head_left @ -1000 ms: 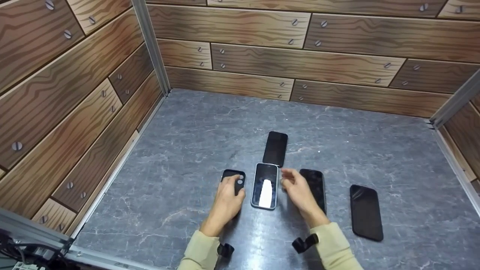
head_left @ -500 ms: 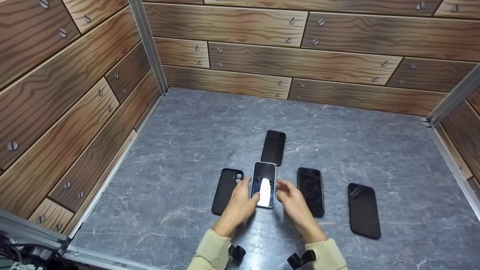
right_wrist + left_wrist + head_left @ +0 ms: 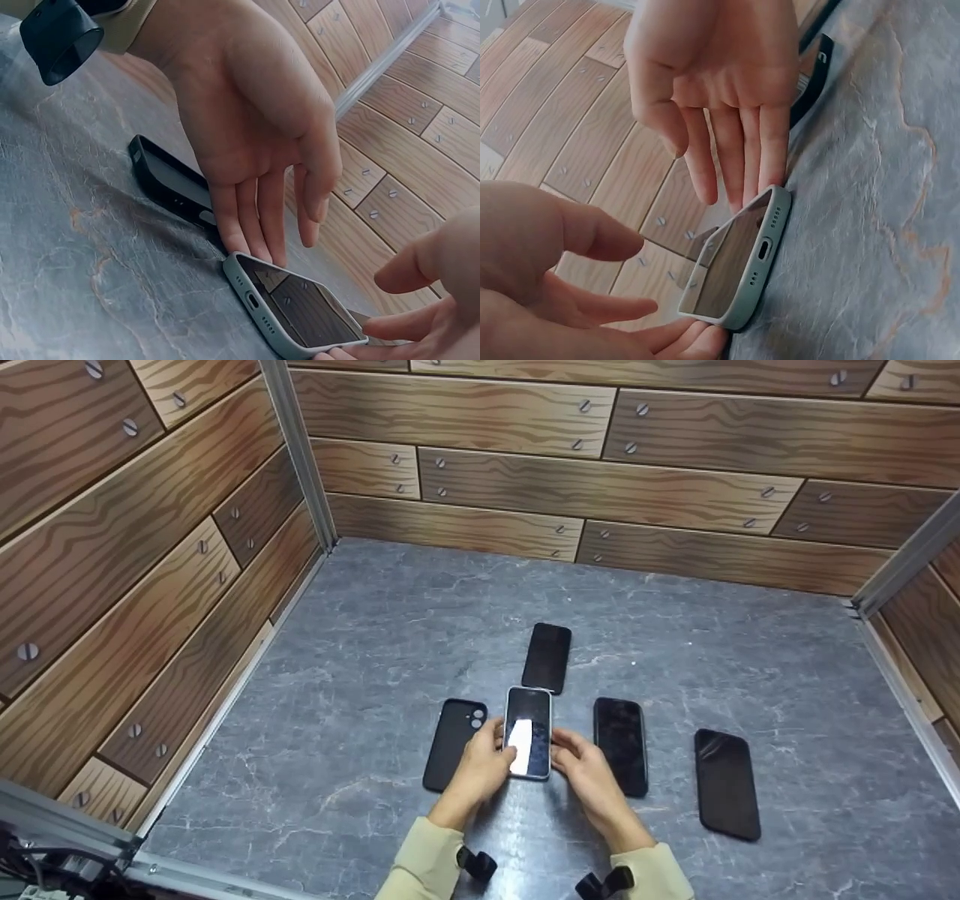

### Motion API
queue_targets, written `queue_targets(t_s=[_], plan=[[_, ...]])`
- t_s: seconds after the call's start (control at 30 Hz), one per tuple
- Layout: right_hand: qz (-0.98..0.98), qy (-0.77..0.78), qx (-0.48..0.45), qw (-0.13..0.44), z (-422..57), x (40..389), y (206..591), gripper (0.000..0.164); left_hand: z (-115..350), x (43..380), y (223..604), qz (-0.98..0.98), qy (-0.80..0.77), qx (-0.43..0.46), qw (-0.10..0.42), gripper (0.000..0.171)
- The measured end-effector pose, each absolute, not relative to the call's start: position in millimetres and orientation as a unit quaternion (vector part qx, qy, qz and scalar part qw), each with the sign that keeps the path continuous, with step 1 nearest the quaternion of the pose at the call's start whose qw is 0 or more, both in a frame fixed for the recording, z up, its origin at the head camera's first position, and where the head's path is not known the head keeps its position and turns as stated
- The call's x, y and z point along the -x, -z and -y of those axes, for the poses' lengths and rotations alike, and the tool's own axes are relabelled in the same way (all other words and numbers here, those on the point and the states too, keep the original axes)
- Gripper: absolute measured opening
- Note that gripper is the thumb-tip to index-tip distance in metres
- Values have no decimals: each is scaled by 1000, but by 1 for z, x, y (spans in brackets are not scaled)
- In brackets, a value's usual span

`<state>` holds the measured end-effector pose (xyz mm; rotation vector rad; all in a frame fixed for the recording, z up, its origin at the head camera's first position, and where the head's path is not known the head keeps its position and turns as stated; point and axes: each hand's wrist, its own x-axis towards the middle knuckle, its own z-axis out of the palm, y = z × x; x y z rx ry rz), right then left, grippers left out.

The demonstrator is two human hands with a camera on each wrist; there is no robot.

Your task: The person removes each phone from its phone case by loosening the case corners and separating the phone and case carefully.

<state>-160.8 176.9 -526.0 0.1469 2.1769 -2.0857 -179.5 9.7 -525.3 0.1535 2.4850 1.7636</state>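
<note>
A phone in a pale green case point(image 3: 529, 727) lies screen up on the grey surface between both hands. My left hand point(image 3: 484, 769) has its fingers stretched along the phone's left edge, and its thumb stands off the screen in the right wrist view. At the opposite edge, the extended fingertips of my right hand point(image 3: 589, 772) touch the case; the thumb is raised in the left wrist view point(image 3: 656, 112). Neither hand curls round the phone. An empty black phone case point(image 3: 448, 750) with camera holes lies beside my left hand, its hollow side visible in the right wrist view.
Just beyond the pale-cased phone lies a black phone point(image 3: 547, 656). Another dark phone point(image 3: 621, 746) is right of my right hand, and a further black phone-shaped slab point(image 3: 727, 784) lies farther right. Wood-patterned walls point(image 3: 465, 472) bound the marbled surface point(image 3: 360, 660).
My left hand has moved right, off the black case and onto the pale-cased phone's left edge. My right hand has shifted slightly down along the right edge, uncovering the dark phone beside it.
</note>
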Motion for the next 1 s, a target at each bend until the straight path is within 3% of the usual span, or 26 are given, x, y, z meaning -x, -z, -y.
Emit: queue_targets(t_s=[0.53, 0.7, 0.87, 1.0], plan=[[-681, 727, -65, 60, -185, 158, 524, 45, -10, 179, 525, -794, -605, -45, 39, 51], [-666, 740, -71, 60, -185, 157, 524, 42, -10, 179, 527, -763, -642, -32, 63, 52], [-652, 752, -69, 66, -182, 155, 522, 43, -12, 177, 526, -728, -674, -53, 113, 41], [-650, 755, -66, 63, -183, 153, 518, 44, -12, 173, 530, -747, -654, -58, 98, 31]])
